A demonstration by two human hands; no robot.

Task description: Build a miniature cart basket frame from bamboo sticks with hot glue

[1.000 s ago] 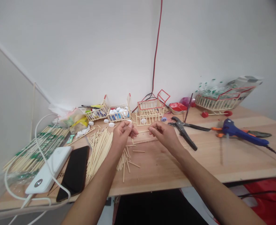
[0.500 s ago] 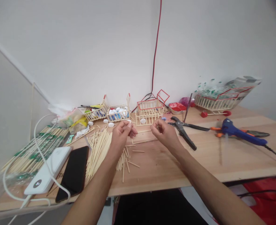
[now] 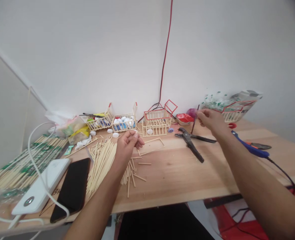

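My left hand point(image 3: 130, 142) is closed, thumb against fingers, on a thin wooden stick frame point(image 3: 151, 140). The frame's open rectangle extends rightward, low over the table; the grip hides its left end. My right hand point(image 3: 211, 121) is raised beside a dark, thin paintbrush-like rod point(image 3: 195, 121), its fingers bent and the thumb somewhat apart. Nothing is plainly held in it, and I cannot tell whether its fingertips touch the rod. Below that hand lie black-handled pliers point(image 3: 191, 146). Cut stick pieces point(image 3: 131, 175) and a pile of longer sticks point(image 3: 101, 160) lie around my left forearm.
Small stick-built carts point(image 3: 156, 125) line the wall, some with red-painted rims. A tray of red paint point(image 3: 185, 118) stands behind the pliers. My right forearm partly covers a blue glue gun point(image 3: 255, 150). A phone point(image 3: 72, 186), white power bank point(image 3: 42, 186) and cable lie at left.
My right hand has left the frame's right end and moved right, up to the dark rod. My left hand stays at the frame. The view has shifted slightly to the right.
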